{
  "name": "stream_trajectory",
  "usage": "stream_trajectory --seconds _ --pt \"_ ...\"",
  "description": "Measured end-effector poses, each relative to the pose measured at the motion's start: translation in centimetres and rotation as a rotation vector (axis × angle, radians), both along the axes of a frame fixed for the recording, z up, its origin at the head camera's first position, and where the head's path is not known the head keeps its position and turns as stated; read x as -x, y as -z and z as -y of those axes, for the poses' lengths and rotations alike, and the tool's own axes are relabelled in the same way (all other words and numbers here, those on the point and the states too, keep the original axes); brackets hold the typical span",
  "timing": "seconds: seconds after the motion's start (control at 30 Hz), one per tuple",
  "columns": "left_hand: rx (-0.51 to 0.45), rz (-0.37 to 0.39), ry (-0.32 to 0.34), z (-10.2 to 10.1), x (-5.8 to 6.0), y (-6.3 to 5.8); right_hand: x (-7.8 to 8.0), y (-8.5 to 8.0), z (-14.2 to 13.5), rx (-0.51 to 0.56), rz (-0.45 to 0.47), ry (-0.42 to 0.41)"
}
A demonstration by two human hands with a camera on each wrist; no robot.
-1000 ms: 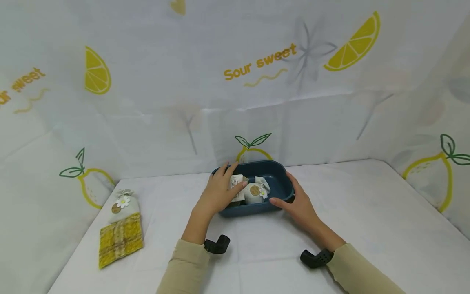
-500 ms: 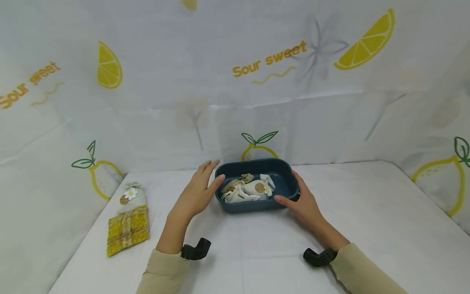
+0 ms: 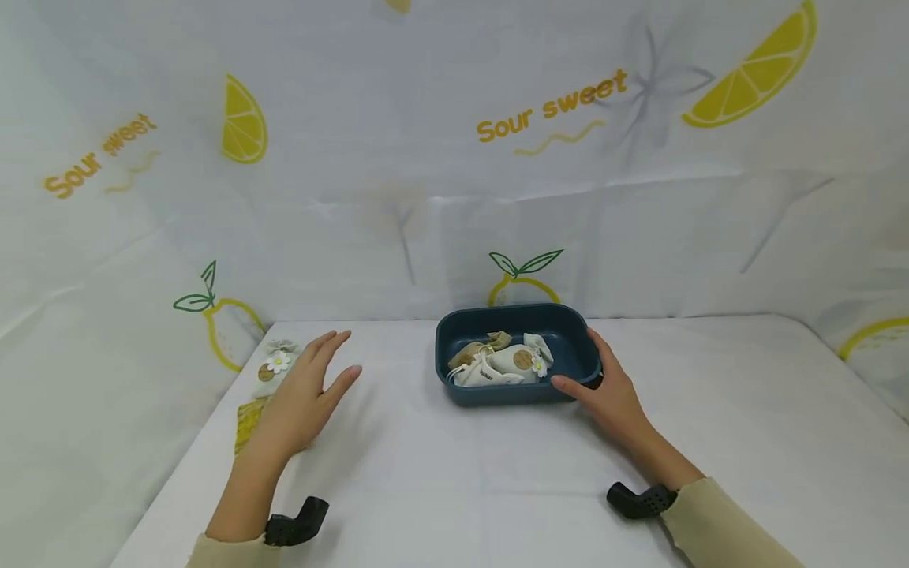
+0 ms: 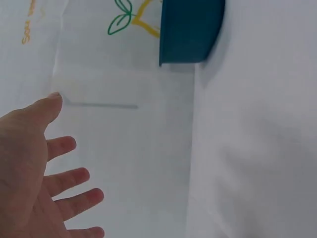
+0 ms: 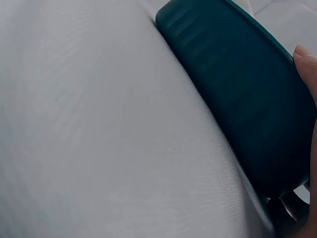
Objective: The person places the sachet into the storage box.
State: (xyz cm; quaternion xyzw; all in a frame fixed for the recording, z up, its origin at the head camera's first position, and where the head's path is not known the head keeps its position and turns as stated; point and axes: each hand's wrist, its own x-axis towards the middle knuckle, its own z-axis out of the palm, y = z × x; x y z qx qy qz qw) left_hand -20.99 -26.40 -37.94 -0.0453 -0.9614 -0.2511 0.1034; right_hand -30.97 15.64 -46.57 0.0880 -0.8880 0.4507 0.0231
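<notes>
My right hand grips the right end of a dark blue plastic bin, its thumb at the front rim. The right wrist view shows the thumb against the bin's side. Inside the bin lie a white drawstring pouch with a daisy, a tan pouch and another white pouch. My left hand is over the table's left side with fingers spread, holding nothing. Beyond it lies a white daisy pouch, partly hidden, above a yellow plaid cloth piece.
A white cloth covers the table. Behind it hangs a white lemon-printed curtain, close to the bin's back edge. Black wrist-worn cameras sit on both wrists.
My left hand has let go of the pouches in the bin and moved left toward the daisy pouch. The right hand stays at the bin. The head view has turned left.
</notes>
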Motion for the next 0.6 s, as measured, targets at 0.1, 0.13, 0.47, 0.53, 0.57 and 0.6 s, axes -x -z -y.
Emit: stream_trajectory --seconds 0.1,0.13,0.47,0.53,0.57,0.6 --pt "0.005 -0.036 -0.025 1.4 -1.0 0.4 -0.1 0.1 -0.1 -0.004 -0.002 0.002" --pt "0.002 -0.041 -0.034 1.9 -1.2 0.5 0.0 0.1 -0.1 -0.003 -0.003 0.002" --pt "-0.049 -0.136 -0.141 6.4 -2.6 2.8 -0.1 0.0 -0.2 -0.007 -0.006 0.003" --pt "-0.046 -0.156 -0.145 7.1 -2.7 3.4 -0.1 -0.1 -0.1 -0.005 -0.004 -0.002" --pt "-0.04 -0.159 -0.146 7.4 -2.7 3.6 -0.1 -0.2 -0.1 -0.005 -0.005 -0.004" --pt "-0.033 -0.158 -0.144 7.8 -2.7 3.9 -0.1 -0.2 -0.1 -0.006 -0.006 -0.005"
